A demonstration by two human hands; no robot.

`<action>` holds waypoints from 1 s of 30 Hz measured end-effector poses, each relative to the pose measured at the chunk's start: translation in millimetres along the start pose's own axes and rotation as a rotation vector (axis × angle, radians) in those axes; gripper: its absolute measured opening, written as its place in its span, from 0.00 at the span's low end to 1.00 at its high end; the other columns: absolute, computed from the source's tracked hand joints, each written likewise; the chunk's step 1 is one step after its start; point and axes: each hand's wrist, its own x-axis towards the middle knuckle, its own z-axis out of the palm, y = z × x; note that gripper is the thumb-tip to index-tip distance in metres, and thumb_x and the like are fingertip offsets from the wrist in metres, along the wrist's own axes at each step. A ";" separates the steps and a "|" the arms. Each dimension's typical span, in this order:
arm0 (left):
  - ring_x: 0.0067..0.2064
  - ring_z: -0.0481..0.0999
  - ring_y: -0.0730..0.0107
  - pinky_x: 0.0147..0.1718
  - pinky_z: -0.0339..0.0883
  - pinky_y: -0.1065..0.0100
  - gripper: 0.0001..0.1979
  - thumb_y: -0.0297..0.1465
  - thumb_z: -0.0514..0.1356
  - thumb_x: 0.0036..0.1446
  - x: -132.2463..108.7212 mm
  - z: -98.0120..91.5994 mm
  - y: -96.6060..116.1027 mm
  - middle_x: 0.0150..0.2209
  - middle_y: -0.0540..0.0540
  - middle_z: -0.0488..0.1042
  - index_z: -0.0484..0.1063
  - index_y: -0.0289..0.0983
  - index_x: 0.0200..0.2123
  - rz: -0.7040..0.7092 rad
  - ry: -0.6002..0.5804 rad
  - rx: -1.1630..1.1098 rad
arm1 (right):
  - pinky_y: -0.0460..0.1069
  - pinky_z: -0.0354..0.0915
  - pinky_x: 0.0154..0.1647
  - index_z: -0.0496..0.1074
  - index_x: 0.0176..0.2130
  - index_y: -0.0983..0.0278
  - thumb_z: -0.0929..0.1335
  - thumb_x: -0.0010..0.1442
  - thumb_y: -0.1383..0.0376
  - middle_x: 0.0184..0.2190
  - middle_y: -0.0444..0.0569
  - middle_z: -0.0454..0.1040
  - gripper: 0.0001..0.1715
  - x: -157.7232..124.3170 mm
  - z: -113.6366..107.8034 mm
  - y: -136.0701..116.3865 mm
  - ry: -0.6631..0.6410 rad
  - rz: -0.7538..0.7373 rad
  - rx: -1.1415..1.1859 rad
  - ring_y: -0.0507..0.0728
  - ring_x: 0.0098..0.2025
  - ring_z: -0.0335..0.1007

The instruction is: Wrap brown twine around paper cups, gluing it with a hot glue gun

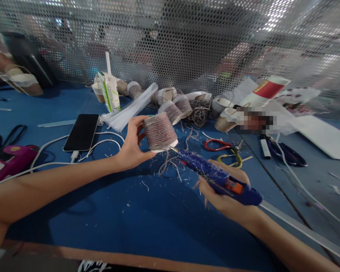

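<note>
My left hand [133, 147] grips a small paper cup [160, 131] wound with grey and reddish string, tilted above the table. Its white rim shows at the lower right. In my right hand [225, 192] is a blue glue gun [212, 170] with an orange switch, covered in fine glue strands. The metal nozzle touches or nearly touches the cup near its white rim. A clear glue stick [303, 228] runs out of the gun's back end. A loose length of string [167, 162] hangs or lies just below the cup; which one I cannot tell.
Scissors with red [215, 145] and yellow handles lie right of the cup. Behind are a bundle of clear glue sticks [136, 105], several string-wrapped cups and a drink carton [110, 92]. At left are a phone [81, 132] on a white cable and a magenta glue gun [13, 160].
</note>
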 end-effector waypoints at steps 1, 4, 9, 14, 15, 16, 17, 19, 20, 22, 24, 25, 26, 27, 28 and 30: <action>0.60 0.67 0.57 0.54 0.73 0.56 0.38 0.36 0.70 0.48 0.1 -0.1 -0.1 0.57 0.42 0.55 0.53 0.45 0.58 0.002 -0.001 -0.004 | 0.44 0.61 0.13 0.56 0.19 0.59 0.66 0.49 0.68 0.14 0.40 0.66 0.14 0.0 -0.2 -0.2 0.003 -0.011 -0.015 0.51 0.13 0.66; 0.61 0.67 0.56 0.54 0.73 0.56 0.38 0.33 0.70 0.48 0.1 -0.3 0.6 0.57 0.41 0.56 0.53 0.46 0.58 -0.007 -0.003 -0.017 | 0.44 0.60 0.14 0.56 0.19 0.59 0.66 0.50 0.69 0.13 0.40 0.64 0.15 0.8 -0.8 -1.1 0.021 -0.025 -0.036 0.50 0.13 0.63; 0.61 0.67 0.55 0.54 0.73 0.53 0.38 0.35 0.70 0.48 -0.7 0.3 0.0 0.58 0.41 0.56 0.53 0.47 0.57 -0.018 0.002 -0.034 | 0.45 0.57 0.14 0.55 0.17 0.59 0.66 0.50 0.68 0.12 0.40 0.62 0.17 1.8 -0.9 0.4 0.068 -0.029 -0.060 0.48 0.13 0.58; 0.59 0.67 0.56 0.52 0.73 0.54 0.38 0.37 0.71 0.47 -1.3 0.9 -4.7 0.57 0.42 0.56 0.54 0.47 0.57 0.016 0.035 -0.034 | 0.46 0.57 0.16 0.56 0.18 0.59 0.66 0.49 0.68 0.13 0.39 0.62 0.16 0.1 -2.2 8.0 0.075 0.024 -0.067 0.50 0.15 0.58; 0.59 0.67 0.58 0.52 0.73 0.55 0.38 0.38 0.71 0.47 -1.2 1.2 -5.3 0.57 0.42 0.56 0.54 0.46 0.56 0.025 0.040 -0.046 | 0.46 0.58 0.16 0.56 0.18 0.59 0.66 0.49 0.68 0.13 0.39 0.62 0.15 0.0 -2.5 9.2 0.075 0.038 -0.064 0.50 0.15 0.58; 0.59 0.67 0.58 0.52 0.73 0.56 0.38 0.39 0.72 0.47 -1.0 1.4 -5.7 0.57 0.42 0.56 0.54 0.46 0.56 0.034 0.043 -0.058 | 0.46 0.58 0.16 0.56 0.18 0.59 0.66 0.49 0.68 0.13 0.38 0.62 0.15 0.1 -2.7 10.1 0.075 0.048 -0.063 0.50 0.15 0.58; 0.59 0.67 0.59 0.51 0.73 0.57 0.38 0.39 0.72 0.47 -0.7 1.7 -5.8 0.57 0.42 0.57 0.55 0.46 0.56 0.045 0.043 -0.067 | 0.46 0.57 0.16 0.55 0.18 0.58 0.66 0.49 0.68 0.13 0.38 0.61 0.16 0.3 -2.9 10.7 0.077 0.051 -0.060 0.50 0.15 0.58; 0.59 0.67 0.59 0.51 0.73 0.57 0.38 0.41 0.71 0.48 -0.1 2.1 -5.2 0.57 0.42 0.57 0.54 0.45 0.56 0.069 0.040 -0.077 | 0.46 0.56 0.15 0.55 0.18 0.58 0.66 0.48 0.68 0.12 0.37 0.60 0.16 1.1 -3.0 11.1 0.083 0.058 -0.055 0.50 0.15 0.57; 0.59 0.67 0.59 0.51 0.73 0.57 0.38 0.42 0.71 0.48 0.2 2.2 -4.7 0.57 0.42 0.57 0.54 0.45 0.56 0.074 0.039 -0.073 | 0.46 0.56 0.15 0.54 0.18 0.58 0.66 0.48 0.68 0.12 0.37 0.60 0.16 1.5 -2.8 11.1 0.080 0.064 -0.050 0.50 0.14 0.57; 0.59 0.67 0.59 0.52 0.73 0.57 0.38 0.44 0.70 0.49 0.4 2.2 -3.5 0.56 0.42 0.57 0.53 0.46 0.56 0.073 0.033 -0.059 | 0.46 0.57 0.15 0.54 0.18 0.58 0.66 0.48 0.68 0.12 0.37 0.60 0.16 1.8 -2.2 11.5 0.068 0.095 -0.032 0.50 0.14 0.58; 0.60 0.67 0.59 0.53 0.72 0.57 0.38 0.46 0.70 0.50 0.3 2.2 -2.6 0.57 0.43 0.57 0.53 0.47 0.57 0.082 0.025 -0.045 | 0.47 0.57 0.15 0.55 0.18 0.58 0.66 0.47 0.67 0.12 0.38 0.61 0.15 1.6 -0.9 13.1 0.050 0.143 -0.014 0.51 0.14 0.59; 0.60 0.67 0.58 0.54 0.72 0.56 0.38 0.47 0.70 0.49 0.1 2.2 -2.4 0.57 0.43 0.57 0.53 0.48 0.57 0.091 0.023 -0.042 | 0.47 0.58 0.15 0.56 0.18 0.58 0.66 0.48 0.67 0.12 0.38 0.61 0.15 1.7 -0.2 14.6 0.040 0.164 -0.007 0.51 0.15 0.59; 0.60 0.66 0.58 0.54 0.71 0.56 0.39 0.47 0.70 0.49 -0.2 2.3 -2.3 0.57 0.44 0.56 0.52 0.49 0.58 0.098 0.026 -0.043 | 0.47 0.58 0.15 0.57 0.19 0.58 0.66 0.49 0.66 0.12 0.38 0.61 0.14 2.1 0.5 16.5 0.035 0.178 -0.007 0.51 0.15 0.59; 0.60 0.66 0.57 0.55 0.71 0.55 0.39 0.48 0.70 0.49 -0.5 2.3 -2.4 0.57 0.44 0.56 0.52 0.49 0.58 0.099 0.030 -0.046 | 0.47 0.59 0.16 0.58 0.20 0.58 0.66 0.50 0.65 0.13 0.39 0.61 0.13 3.0 1.0 18.9 0.038 0.175 -0.028 0.52 0.15 0.60; 0.61 0.66 0.57 0.55 0.71 0.54 0.39 0.48 0.69 0.49 -0.7 2.2 -2.7 0.57 0.44 0.56 0.52 0.49 0.58 0.094 0.035 -0.048 | 0.47 0.60 0.17 0.59 0.21 0.58 0.66 0.51 0.64 0.14 0.39 0.62 0.12 4.5 1.2 21.7 0.052 0.151 -0.077 0.52 0.16 0.60; 0.61 0.65 0.56 0.55 0.71 0.54 0.40 0.48 0.69 0.50 -1.1 1.5 -3.9 0.58 0.44 0.55 0.51 0.50 0.59 0.091 0.031 -0.042 | 0.48 0.60 0.20 0.61 0.24 0.59 0.67 0.54 0.59 0.18 0.42 0.65 0.13 9.1 0.1 28.4 0.086 0.071 -0.268 0.53 0.18 0.62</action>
